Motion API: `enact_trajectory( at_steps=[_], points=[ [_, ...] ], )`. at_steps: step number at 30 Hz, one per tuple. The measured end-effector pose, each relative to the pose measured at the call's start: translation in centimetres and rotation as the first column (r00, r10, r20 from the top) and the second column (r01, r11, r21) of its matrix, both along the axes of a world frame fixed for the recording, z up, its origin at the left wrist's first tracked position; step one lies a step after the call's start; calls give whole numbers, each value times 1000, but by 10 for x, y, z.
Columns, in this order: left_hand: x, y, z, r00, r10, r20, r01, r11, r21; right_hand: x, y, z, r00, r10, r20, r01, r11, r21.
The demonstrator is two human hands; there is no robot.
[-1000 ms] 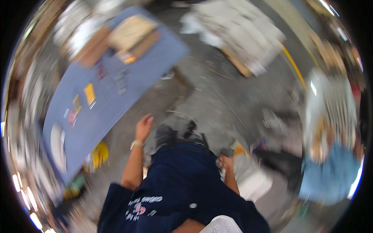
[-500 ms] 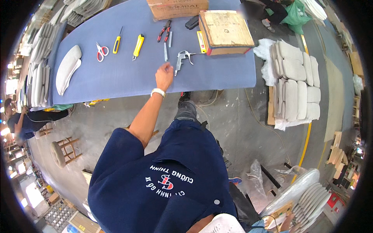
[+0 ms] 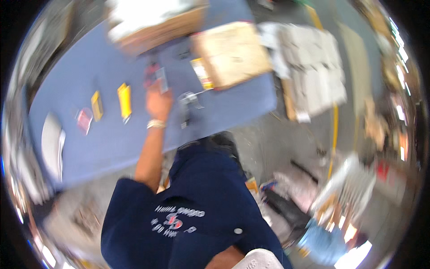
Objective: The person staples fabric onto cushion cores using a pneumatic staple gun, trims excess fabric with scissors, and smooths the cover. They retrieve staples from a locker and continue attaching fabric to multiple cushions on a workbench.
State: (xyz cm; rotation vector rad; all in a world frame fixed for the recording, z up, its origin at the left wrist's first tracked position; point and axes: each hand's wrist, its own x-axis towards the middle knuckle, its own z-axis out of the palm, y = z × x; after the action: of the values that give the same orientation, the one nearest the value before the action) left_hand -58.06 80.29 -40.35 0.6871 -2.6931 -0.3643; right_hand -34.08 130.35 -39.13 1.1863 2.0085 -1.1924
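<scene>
My left hand (image 3: 159, 102), with a pale band at the wrist, reaches over the blue-covered table (image 3: 134, 139). Its fingertips are at the red-handled pliers (image 3: 151, 74) and a short grey strip (image 3: 162, 80); motion blur hides whether they grip either one. Just right of the hand lies a silver air blow gun (image 3: 190, 101). To its left are a yellow utility knife (image 3: 125, 101), a yellow-handled screwdriver (image 3: 96, 106), red-handled scissors (image 3: 84, 120) and a pale curved pad (image 3: 52, 145). My right hand is out of view.
A worn box (image 3: 237, 54) stands at the table's right, with a small yellow packet (image 3: 202, 73) against it. An open carton (image 3: 156, 29) sits at the far side. Stacked grey pads (image 3: 313, 67) lie beyond the right edge. A person in light blue (image 3: 324, 242) is at lower right.
My left hand has moved farther over the table, from beside the air blow gun to the pliers and strips. The whole view has shifted and turned, and is now blurred.
</scene>
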Motion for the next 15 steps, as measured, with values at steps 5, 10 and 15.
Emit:
enact_trajectory(
  at_steps=[5, 10, 15],
  points=[
    [-20, -49, -55, 924, -346, 163, 321, 933, 160, -3, -12, -38, 976, 190, -105, -180, 979, 96],
    [-38, -15, -7, 879, -342, 332, 292, 937, 191, -1, -59, -44, 965, 96, -243, -5, 936, 352],
    [-49, -45, -54, 833, -523, 180, 504, 852, 144, 31, -67, -50, 962, 122, -243, -28, 933, 359]
  ],
)
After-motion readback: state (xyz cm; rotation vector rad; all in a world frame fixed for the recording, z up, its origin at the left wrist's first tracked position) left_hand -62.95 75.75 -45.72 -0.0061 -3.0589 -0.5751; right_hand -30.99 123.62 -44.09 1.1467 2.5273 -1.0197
